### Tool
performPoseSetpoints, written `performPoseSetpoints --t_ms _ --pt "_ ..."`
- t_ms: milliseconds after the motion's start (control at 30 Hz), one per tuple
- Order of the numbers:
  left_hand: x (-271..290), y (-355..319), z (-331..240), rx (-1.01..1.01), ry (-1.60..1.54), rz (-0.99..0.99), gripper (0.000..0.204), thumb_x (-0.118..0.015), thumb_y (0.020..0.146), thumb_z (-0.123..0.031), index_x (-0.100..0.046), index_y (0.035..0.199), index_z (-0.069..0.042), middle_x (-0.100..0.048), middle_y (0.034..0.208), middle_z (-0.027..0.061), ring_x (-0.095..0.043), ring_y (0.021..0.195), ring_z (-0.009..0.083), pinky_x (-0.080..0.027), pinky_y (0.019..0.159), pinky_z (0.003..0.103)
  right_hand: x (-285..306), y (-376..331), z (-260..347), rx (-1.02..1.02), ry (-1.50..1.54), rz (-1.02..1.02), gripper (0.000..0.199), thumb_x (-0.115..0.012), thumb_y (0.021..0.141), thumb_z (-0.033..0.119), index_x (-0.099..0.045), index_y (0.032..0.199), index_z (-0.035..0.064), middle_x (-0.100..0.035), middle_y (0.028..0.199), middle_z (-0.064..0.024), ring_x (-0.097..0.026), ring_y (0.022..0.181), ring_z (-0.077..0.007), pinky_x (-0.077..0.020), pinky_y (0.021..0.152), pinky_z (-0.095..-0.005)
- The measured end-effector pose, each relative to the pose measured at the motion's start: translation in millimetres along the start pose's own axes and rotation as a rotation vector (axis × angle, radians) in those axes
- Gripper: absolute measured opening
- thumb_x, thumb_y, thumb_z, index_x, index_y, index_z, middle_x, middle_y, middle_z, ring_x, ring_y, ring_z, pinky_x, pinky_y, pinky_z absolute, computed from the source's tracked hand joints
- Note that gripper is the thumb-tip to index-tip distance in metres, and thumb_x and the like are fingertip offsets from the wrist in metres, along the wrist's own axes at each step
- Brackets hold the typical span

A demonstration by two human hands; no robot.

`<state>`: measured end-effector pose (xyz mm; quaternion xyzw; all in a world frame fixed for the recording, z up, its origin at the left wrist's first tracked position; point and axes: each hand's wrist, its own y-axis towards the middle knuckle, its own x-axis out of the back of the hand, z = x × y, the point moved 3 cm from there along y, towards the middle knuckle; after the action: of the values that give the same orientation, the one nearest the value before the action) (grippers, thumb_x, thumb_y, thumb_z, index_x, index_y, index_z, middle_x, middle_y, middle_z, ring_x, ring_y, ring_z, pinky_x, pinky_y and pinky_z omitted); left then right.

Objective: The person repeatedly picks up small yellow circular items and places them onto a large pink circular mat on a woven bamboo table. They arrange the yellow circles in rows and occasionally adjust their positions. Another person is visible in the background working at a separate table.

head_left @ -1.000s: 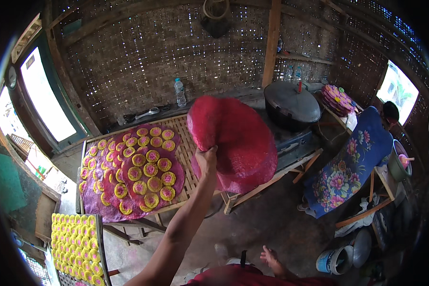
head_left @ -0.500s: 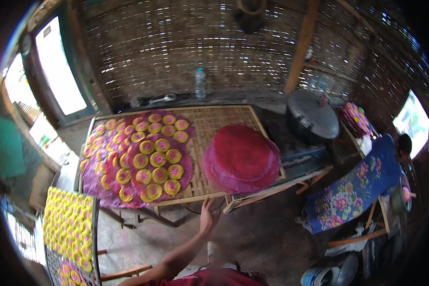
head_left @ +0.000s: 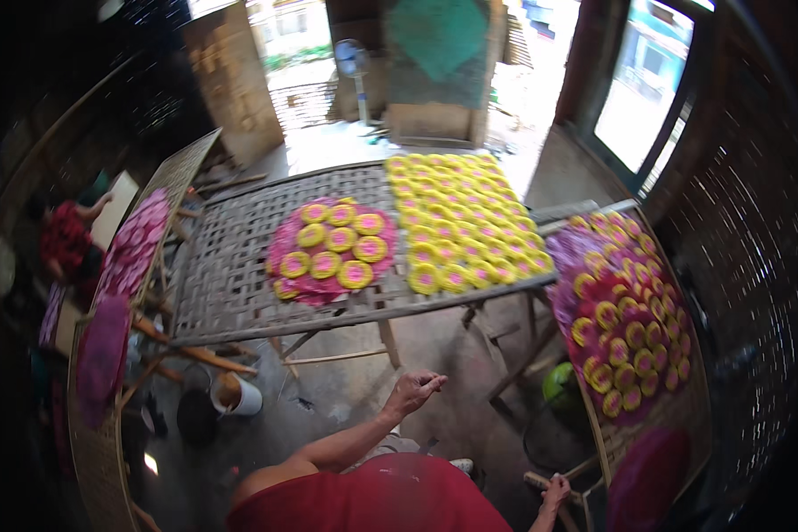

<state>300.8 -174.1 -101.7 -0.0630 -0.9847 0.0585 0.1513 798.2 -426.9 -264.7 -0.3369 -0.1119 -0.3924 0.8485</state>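
Yellow-and-pink rounds [head_left: 465, 222], set in close rows over the right part of a grey woven rack [head_left: 226, 266], ahead of the body and apart from both hands. To their left on the same rack, a smaller group of rounds on a magenta sheet [head_left: 281, 239]; at right, more rounds on sheets along a bamboo table [head_left: 693, 426].

Left hand [head_left: 414, 394]: above the floor, short of the rack's near edge; fingers half curled, with nothing visible in the grasp; impossible to tell whether pressed fully together. Right hand [head_left: 554, 492]: low, near a wooden bar [head_left: 535, 480] and a dark red stack [head_left: 652, 474]; finger spread and contact with the bar too small to tell.

Step in hand, as judged: an interval between handlings, probably facing the rack. Next move, if toward the rounds: closer approach, left hand raised over the edge, fingers parted, sheet supported level from beneath.
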Motion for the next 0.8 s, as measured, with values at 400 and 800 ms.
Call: performPoseSetpoints --t_ms 400,800 --pt "324.5 -2.0 35.7 0.019 0.422 -1.213 0.029 -0.075 0.087 -0.019 -0.073 0.112 -0.003 -0.071 0.102 0.0141 -0.066 0.097 0.0325 -0.053 0.088 0.043 -354.2 -262.1 301.0 0.716 0.157 0.797 0.029 -0.067 0.1 0.015 -0.067 0.125 0.0006 -0.073 0.108 -0.0063 -0.07 0.095 -0.0139 -0.0547 0.079 -0.0272" --pt "362.3 75.1 75.0 0.23 0.838 -1.232 0.02 -0.074 0.081 -0.025 -0.075 0.091 -0.009 -0.063 0.103 0.0087 -0.06 0.108 0.0301 -0.047 0.093 0.049 -419.8 -330.1 347.9 0.799 0.0 1.08 0.026 -0.069 0.099 0.013 -0.071 0.121 0.0 -0.077 0.106 -0.0097 -0.072 0.097 -0.0147 -0.0558 0.087 -0.0283"
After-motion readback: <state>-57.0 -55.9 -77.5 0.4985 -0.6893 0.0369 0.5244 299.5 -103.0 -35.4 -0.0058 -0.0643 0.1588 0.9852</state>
